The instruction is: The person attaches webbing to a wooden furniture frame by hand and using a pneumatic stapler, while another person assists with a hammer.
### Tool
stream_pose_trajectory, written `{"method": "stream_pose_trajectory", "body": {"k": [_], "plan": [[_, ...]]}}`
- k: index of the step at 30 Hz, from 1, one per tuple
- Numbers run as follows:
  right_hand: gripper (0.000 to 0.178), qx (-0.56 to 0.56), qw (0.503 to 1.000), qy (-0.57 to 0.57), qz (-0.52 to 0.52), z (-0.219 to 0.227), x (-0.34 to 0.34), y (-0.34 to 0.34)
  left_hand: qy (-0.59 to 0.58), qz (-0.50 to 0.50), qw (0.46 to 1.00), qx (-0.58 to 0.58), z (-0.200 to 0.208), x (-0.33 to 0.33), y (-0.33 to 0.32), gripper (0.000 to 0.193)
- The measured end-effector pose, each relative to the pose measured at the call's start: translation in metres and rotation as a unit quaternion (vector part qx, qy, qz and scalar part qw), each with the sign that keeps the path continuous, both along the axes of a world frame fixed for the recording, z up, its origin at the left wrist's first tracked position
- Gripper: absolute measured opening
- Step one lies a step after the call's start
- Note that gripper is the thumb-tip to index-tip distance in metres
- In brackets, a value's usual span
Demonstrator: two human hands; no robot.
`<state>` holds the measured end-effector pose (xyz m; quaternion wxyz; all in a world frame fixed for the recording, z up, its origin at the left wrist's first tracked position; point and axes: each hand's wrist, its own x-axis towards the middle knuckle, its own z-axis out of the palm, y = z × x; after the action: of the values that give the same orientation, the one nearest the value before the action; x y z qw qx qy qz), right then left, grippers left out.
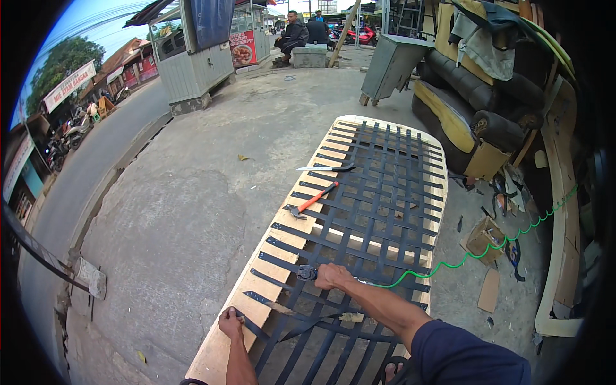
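A long wooden frame point(290, 226) with rounded far corners lies before me, woven across with black webbing straps point(378, 192). My right hand point(335, 276) is wrapped round a staple gun point(307, 273) with a dark head, held over the straps near the frame's left rail. A green coiled air hose point(449, 264) runs from it to the right. Lower down, my left hand point(231, 323) pinches the end of a strap point(255, 330) against that rail. Just beyond, another strap end point(256, 297) lies on the wood. Loose webbing point(321, 321) trails across the near straps.
A claw hammer point(314, 200) with a red handle and a blade with a black handle point(326, 169) rest on the frame. To the right stand a torn sofa point(459, 83), a cardboard box point(484, 240) and pliers point(513, 256). A grey cabinet point(394, 67) and seated person point(294, 32) are beyond.
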<state>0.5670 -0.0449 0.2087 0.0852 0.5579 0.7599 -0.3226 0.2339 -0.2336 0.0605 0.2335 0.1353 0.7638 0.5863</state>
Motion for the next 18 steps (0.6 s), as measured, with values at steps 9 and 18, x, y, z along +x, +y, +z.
{"method": "stream_pose_trajectory", "body": {"k": [9, 18], "plan": [[0.046, -0.036, 0.999, -0.026, -0.004, 0.014, -0.003, 0.004, 0.271, 0.046, 0.953, -0.129, -0.006, 0.023, 0.009, 0.021], [0.043, 0.013, 1.000, -0.001, 0.012, -0.004, -0.009, -0.012, 0.293, 0.028, 0.949, -0.116, 0.001, 0.015, 0.004, 0.019]]}}
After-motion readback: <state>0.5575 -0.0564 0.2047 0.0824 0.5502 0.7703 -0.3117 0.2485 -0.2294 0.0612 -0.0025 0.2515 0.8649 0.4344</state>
